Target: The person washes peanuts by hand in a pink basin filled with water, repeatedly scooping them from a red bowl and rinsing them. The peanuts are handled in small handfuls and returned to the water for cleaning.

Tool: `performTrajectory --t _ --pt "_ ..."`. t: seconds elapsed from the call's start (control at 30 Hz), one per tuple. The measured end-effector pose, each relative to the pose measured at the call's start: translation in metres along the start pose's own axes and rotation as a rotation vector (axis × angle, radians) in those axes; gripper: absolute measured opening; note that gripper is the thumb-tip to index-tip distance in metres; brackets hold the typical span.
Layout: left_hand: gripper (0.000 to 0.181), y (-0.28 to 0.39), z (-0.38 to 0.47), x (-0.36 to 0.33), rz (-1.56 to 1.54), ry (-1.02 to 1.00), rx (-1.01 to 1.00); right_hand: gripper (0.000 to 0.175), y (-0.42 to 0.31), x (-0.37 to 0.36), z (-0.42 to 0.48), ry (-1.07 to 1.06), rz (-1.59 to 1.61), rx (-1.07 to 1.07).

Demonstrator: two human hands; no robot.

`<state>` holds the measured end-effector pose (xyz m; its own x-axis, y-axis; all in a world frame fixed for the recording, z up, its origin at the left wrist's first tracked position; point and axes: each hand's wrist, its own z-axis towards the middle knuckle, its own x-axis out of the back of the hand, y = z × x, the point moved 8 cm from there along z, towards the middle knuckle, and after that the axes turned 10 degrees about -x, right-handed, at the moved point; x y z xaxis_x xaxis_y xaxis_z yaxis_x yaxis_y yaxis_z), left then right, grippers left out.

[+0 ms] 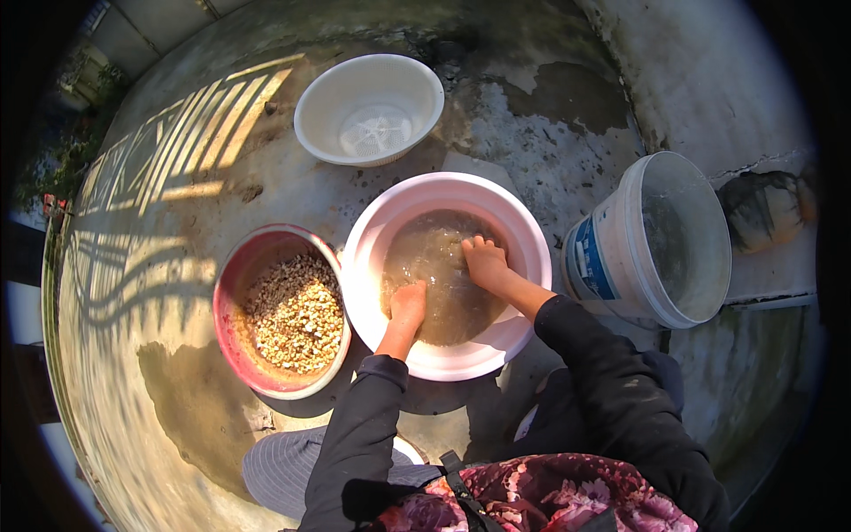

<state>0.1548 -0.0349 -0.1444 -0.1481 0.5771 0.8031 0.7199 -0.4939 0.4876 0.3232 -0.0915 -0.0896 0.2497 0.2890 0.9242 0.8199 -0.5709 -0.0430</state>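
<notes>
Before me stands a pink plastic basin (359, 266) holding murky brown water (439, 266). My left hand (407, 306) dips into the water at the basin's near left side, its fingertips hidden below the surface. On the right side my right hand (484, 261) is partly in the water, knuckles showing. Whether either hand grips anything under the water cannot be seen. Touching or nearly touching the basin on the left, a red bowl with a pale rim (229, 332) contains wet, light brown kernels or small pebble-like pieces (296, 319).
A white plastic colander (369, 80) sits on the concrete floor beyond the basin. To the right a white plastic bucket (615, 226) with a blue label leans, with water inside. Behind it lies a rounded stone (764, 209) by the wall. Wet patches mark the floor.
</notes>
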Motion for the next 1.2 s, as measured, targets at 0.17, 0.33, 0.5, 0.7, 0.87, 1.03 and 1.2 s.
performTrajectory --t 0.17,0.33,0.5,0.7,0.87,1.03,1.2 --pt "0.024 0.042 -0.019 -0.036 0.168 -0.379 -0.218 0.023 -0.004 -0.031 -0.04 -0.125 -0.157 0.072" --pt "0.031 0.054 -0.036 -0.031 0.156 -0.569 -0.199 0.017 -0.032 -0.055 -0.082 -0.362 -0.142 0.353" --pt "0.025 0.026 -0.034 -0.028 -0.282 -0.693 0.013 0.013 -0.053 -0.08 -0.087 -0.375 -0.091 0.488" --pt "0.018 0.008 -0.007 -0.001 -0.809 -0.467 0.141 0.006 -0.061 -0.075 -0.066 -0.98 0.755 0.279" --pt "0.024 0.005 0.009 0.022 -0.787 -0.304 -0.132 0.008 -0.053 -0.029 -0.038 -0.914 1.434 0.061" --pt "0.021 0.038 0.007 0.037 -1.151 -0.201 -0.161 0.008 -0.034 -0.013 -0.019 -0.735 1.609 -0.039" --pt "0.018 0.048 0.01 0.049 -0.894 -0.05 -0.213 0.006 -0.034 -0.008 -0.01 -0.538 1.566 0.038"
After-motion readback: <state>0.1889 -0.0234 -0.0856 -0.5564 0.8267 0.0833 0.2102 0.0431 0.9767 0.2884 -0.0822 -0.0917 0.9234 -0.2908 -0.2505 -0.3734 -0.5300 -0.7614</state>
